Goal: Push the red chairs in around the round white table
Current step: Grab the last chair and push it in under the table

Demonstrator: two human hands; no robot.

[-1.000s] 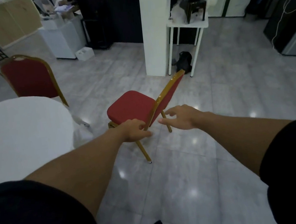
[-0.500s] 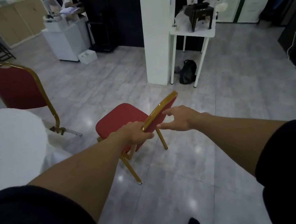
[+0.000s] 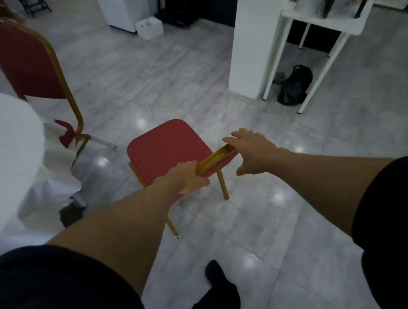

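Note:
A red chair with a gold frame [image 3: 165, 156] stands on the tiled floor in front of me, its seat facing away. My left hand [image 3: 188, 178] is closed around the left end of its backrest top. At the right end rests my right hand [image 3: 250, 149], fingers spread over the rail. The round white table [image 3: 0, 140] with its draped cloth fills the left edge. A second red chair [image 3: 30, 64] stands behind the table, its seat tucked under the cloth.
A white pillar [image 3: 253, 33] rises at the back, with a white side table [image 3: 322, 18] beside it holding a dark stool and bags. A black bag [image 3: 294, 85] lies under that table. A small white box [image 3: 149, 28] sits on the floor further back.
I have stepped closer and now look down on the chair from above. Both hands have stayed on the backrest top, and the chair has turned its seat more toward the table.

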